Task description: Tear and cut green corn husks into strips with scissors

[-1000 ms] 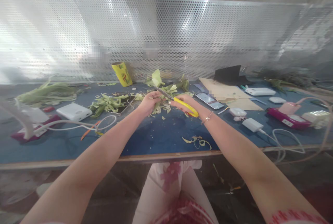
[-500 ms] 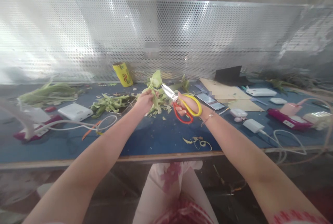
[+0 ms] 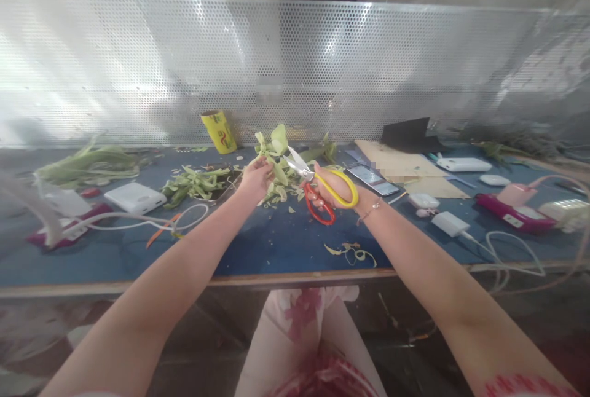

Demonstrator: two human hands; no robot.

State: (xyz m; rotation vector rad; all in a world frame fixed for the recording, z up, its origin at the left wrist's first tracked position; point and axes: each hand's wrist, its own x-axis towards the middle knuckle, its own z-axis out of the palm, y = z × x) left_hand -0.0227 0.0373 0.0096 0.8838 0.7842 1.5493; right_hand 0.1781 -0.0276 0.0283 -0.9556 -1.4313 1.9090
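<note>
My left hand point(image 3: 258, 176) is closed on a pale green leafy sprig point(image 3: 277, 140), which it holds up above the table. Wrapped through the handles of a pair of scissors point(image 3: 338, 188), one yellow and one red, is my right hand point(image 3: 326, 191). The silvery blades are parted and point up and left at the sprig's right side. Beneath and behind the hands lie loose green cuttings point(image 3: 279, 191). To the left sits a heap of green leaf pieces point(image 3: 196, 183), partly on a dark tray or dish.
A yellow can-like container point(image 3: 219, 131) leans by the perforated metal screen point(image 3: 184, 71). On the right lie a phone point(image 3: 372, 179), cardboard point(image 3: 437, 187), chargers point(image 3: 449, 224) and a purple power strip point(image 3: 514, 212). A white box point(image 3: 134, 198) and cables lie left. Dried scraps point(image 3: 353, 254) lie near the front edge.
The scissors have opened wider, with the red handle swinging down and left away from the yellow one. My left hand stays almost in place with the sprig.
</note>
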